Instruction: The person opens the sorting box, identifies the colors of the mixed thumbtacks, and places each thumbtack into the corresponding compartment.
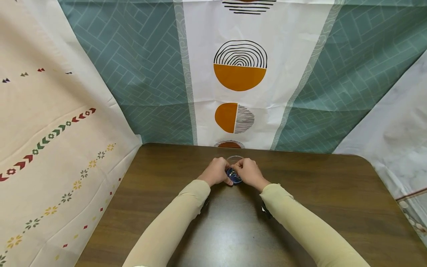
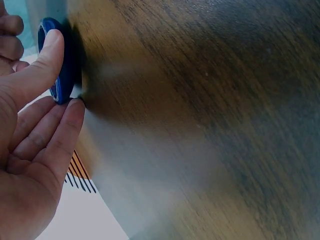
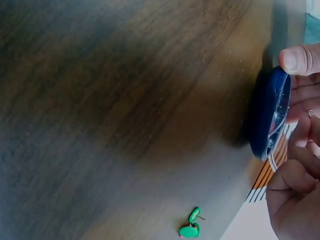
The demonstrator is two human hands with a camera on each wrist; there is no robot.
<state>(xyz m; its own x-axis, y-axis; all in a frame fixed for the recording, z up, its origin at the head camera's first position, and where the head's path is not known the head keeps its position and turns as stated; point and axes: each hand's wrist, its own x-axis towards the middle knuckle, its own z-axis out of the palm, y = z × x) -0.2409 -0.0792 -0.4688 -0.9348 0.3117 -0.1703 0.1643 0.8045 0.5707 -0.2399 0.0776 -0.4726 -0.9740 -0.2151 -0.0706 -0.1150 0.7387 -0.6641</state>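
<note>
- One blue dish sits between the thumb and fingers of the left hand, gripped at its rim.
- Right hand: fingers pinching a thin pin just above the dish.

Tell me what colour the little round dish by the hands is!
The round dish is dark blue; the right wrist view shows it best.

From above and behind the left grip and right grip, the head view faces forward and down, far enough back to include both sleeves, the worktop and the hanging cloth beyond. Each wrist view looks closely past its own grip, turned sideways, low over the worktop; both share the blue container between the grips.
</note>
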